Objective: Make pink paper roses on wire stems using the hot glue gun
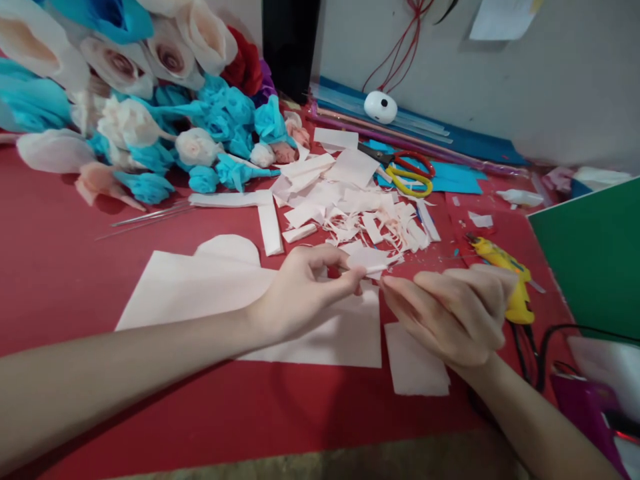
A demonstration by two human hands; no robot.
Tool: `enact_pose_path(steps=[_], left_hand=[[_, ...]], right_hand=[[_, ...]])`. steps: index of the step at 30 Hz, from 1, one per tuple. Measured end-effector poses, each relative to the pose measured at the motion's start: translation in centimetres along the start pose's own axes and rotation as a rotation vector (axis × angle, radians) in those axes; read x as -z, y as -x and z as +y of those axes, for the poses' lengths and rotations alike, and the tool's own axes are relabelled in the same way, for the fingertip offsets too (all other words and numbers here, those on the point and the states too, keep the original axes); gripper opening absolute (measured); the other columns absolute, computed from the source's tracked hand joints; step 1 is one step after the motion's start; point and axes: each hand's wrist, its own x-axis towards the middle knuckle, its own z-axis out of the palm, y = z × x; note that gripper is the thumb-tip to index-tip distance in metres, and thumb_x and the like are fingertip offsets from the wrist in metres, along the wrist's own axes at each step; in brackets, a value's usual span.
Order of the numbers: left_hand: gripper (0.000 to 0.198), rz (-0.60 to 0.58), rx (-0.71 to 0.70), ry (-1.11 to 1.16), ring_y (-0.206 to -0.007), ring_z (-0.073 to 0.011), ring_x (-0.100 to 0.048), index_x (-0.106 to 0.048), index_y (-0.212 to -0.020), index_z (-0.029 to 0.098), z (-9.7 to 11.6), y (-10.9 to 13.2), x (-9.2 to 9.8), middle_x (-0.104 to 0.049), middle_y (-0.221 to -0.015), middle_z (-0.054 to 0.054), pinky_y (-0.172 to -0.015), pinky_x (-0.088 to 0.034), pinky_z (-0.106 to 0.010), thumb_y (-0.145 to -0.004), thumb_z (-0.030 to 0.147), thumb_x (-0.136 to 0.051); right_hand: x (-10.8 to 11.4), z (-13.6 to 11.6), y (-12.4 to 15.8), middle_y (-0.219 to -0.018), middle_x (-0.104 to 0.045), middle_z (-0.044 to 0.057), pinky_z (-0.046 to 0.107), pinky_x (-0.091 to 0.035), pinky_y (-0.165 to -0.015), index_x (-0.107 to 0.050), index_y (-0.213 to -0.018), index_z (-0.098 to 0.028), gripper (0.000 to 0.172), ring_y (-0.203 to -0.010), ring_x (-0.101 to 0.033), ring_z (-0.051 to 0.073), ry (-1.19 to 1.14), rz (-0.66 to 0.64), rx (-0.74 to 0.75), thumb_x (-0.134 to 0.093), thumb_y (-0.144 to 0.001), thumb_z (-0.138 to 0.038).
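Note:
My left hand (313, 287) is closed in a pinch on a pale paper strip (377, 268), which looks narrow and rolled and points right. My right hand (450, 310) is just right of the strip's end, its fingertips pressed together. Whatever those fingertips hold, if anything, is hidden. Beneath my left hand lies a large pale paper sheet (175, 293). A smaller stack of pale paper squares (415, 370) rests below my right hand. Beyond both hands, cut paper scraps (345, 193) are heaped on the red table (225, 413).
Blue, white and red paper flowers (145, 127) crowd the back left. Scissors (410, 175) with red and yellow handles lie behind the scraps. A yellow glue gun (515, 280) and its black cable are at right, near a green board (595, 260). Thin wires (150, 217) lie left.

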Motion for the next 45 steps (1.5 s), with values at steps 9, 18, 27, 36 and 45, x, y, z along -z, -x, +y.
enact_pose_path(steps=[9, 18, 27, 36, 45], left_hand=[[0.023, -0.006, -0.023, -0.015, -0.058, -0.0097, -0.054, -0.062, -0.058, 0.015, 0.1, 0.0, 0.1, -0.062, -0.059, 0.001, -0.057, -0.040, -0.020, -0.079, 0.024, -0.059], [0.024, -0.008, -0.005, -0.028, -0.057, -0.0107, -0.052, -0.062, -0.058, 0.015, -0.1, -0.1, 0.1, -0.060, -0.060, 0.001, -0.054, -0.038, -0.022, -0.078, 0.027, -0.059], [0.022, -0.025, -0.013, -0.062, -0.061, -0.0118, -0.054, -0.062, -0.060, 0.014, -0.2, 0.0, -0.1, -0.059, -0.062, 0.000, -0.058, -0.039, -0.023, -0.077, 0.027, -0.059], [0.020, -0.016, -0.014, -0.074, -0.062, -0.0124, -0.055, -0.062, -0.061, 0.014, -0.4, -0.1, 0.0, -0.061, -0.064, -0.001, -0.060, -0.040, -0.025, -0.077, 0.026, -0.059], [0.016, 0.000, -0.062, -0.111, -0.061, -0.0111, -0.055, -0.065, -0.062, 0.013, -0.3, -0.1, -0.1, -0.062, -0.064, -0.001, -0.058, -0.041, -0.023, -0.076, 0.021, -0.060]], right_hand=[[-0.1, 0.1, -0.1, -0.062, -0.057, -0.002, 0.030, -0.033, -0.062, -0.064, -0.085, -0.020, 0.023, -0.064, -0.044, 0.012, -0.009, -0.012, 0.026, -0.076, -0.066, -0.023], [-0.2, 0.1, -0.2, -0.059, -0.056, -0.004, 0.029, -0.032, -0.059, -0.065, -0.081, -0.021, 0.019, -0.061, -0.043, 0.011, 0.006, 0.019, 0.054, -0.076, -0.066, -0.023], [-0.2, -0.1, 0.1, -0.060, -0.055, -0.001, 0.031, -0.035, -0.061, -0.064, -0.083, -0.018, 0.024, -0.063, -0.044, 0.013, -0.008, 0.009, 0.023, -0.078, -0.064, -0.022], [-0.5, -0.4, -0.3, -0.067, -0.056, 0.000, 0.030, -0.039, -0.061, -0.056, -0.081, -0.020, 0.024, -0.063, -0.049, 0.014, -0.011, 0.008, -0.087, -0.075, -0.067, -0.025], [0.0, 0.2, -1.6, -0.085, -0.062, 0.007, 0.038, -0.043, -0.075, -0.061, -0.091, -0.018, 0.019, -0.083, -0.053, 0.021, -0.310, -0.279, -0.382, -0.067, -0.074, -0.024]])
